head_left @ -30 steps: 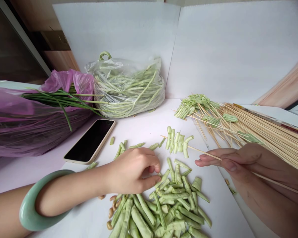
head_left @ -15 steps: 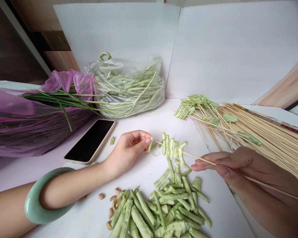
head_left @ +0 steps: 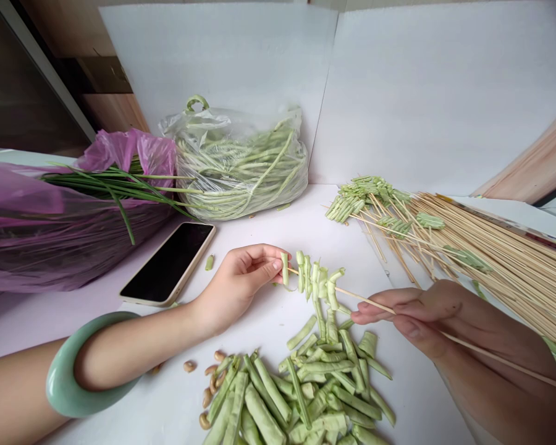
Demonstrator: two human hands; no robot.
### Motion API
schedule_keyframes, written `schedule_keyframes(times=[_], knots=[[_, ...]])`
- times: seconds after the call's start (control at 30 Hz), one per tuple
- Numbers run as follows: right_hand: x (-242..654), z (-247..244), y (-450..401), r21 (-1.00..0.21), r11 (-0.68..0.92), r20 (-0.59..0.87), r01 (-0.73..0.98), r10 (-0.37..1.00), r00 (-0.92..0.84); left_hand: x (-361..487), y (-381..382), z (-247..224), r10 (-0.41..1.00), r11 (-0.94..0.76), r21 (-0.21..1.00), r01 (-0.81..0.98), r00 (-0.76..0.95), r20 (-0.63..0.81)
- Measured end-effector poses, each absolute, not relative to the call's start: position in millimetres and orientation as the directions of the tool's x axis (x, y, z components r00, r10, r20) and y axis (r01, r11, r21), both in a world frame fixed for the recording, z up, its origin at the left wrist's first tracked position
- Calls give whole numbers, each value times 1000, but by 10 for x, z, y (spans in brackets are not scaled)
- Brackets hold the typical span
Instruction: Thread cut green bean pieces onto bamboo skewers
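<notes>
Backdrop: I'm looking down on a white worktop [head_left: 278, 241] with white panels [head_left: 445, 93] standing behind it and a wooden cabinet [head_left: 106, 105] at the far left.

Bags: A clear plastic bag [head_left: 241, 167] packed with long green beans leans against the panels. Just left of it, a purple plastic bag [head_left: 23, 213] lies around a bunch of long green chives [head_left: 120, 182].

Skewer stock: A wide spread of bamboo skewers [head_left: 505, 253] lies to the right, with bean-threaded skewers [head_left: 352, 201] at its far end.

Cut beans: A pile of cut green beans [head_left: 315, 395] sits nearest me, below and between my view of the two hands.

Phone: A smartphone [head_left: 169, 262] lies face up in a pale case, left of the working area.

Working skewer: One bamboo skewer [head_left: 366, 298] runs across from the right hand to the left, with folded bean pieces [head_left: 315, 281] threaded in a row near its tip.

Right hand [head_left: 426, 321]: Clenched, gripping the skewer between thumb and fingers.

Left hand [head_left: 238, 287]: Pinching a bean piece [head_left: 284, 269] at the skewer's tip between thumb and fingertips. A jade bangle [head_left: 69, 371] circles the forearm.

Scraps: Curled tan bean bits [head_left: 208, 383] lie beside the pile.
</notes>
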State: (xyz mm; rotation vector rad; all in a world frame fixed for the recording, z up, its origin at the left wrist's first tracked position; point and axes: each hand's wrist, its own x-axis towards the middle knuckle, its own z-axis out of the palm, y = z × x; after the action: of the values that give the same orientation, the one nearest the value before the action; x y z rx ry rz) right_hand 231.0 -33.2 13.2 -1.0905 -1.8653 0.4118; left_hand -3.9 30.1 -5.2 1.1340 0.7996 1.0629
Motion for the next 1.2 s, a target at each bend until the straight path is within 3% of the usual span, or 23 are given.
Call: schedule_keyframes(times=[0.6,1.2], knots=[[2344,139,-397,-604,532,527,593,825,-204,-50,317,-70,960,54,945,-323,276,39],[2262,73,-336,-837,497,468,227,867,-173,-47,286,-36,931,156,924,-350,364,-19]])
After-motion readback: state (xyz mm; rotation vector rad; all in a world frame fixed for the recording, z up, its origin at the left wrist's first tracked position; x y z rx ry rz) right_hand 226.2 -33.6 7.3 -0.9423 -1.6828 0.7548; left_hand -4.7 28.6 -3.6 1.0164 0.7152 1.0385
